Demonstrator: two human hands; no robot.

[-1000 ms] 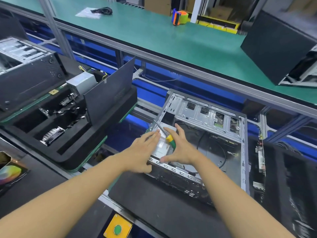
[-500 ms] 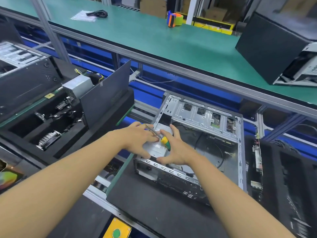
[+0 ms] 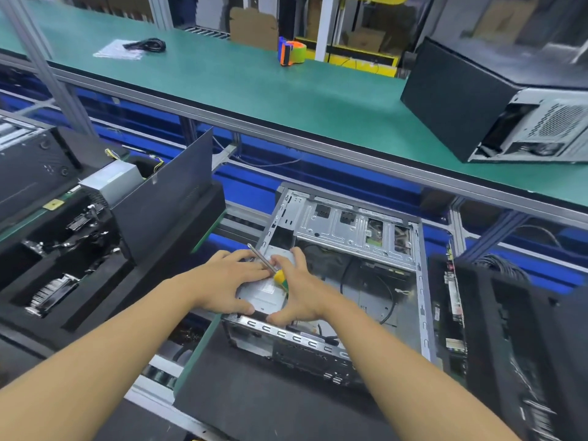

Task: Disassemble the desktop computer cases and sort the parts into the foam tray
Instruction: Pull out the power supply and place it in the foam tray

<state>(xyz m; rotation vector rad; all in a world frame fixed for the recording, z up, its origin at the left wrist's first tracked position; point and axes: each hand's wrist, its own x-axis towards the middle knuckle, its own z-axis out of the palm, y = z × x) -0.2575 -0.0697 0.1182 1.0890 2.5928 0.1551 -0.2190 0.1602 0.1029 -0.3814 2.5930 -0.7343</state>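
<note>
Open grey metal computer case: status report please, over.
Left hand rests on silver metal drive box inside open grey metal computer case. Right hand holds yellow-green screwdriver, thumb at box edge. Nothing seen in the way.

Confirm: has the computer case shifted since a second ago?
No. The computer case keeps its gap to the foam tray beside it; only the camera moved.
</note>
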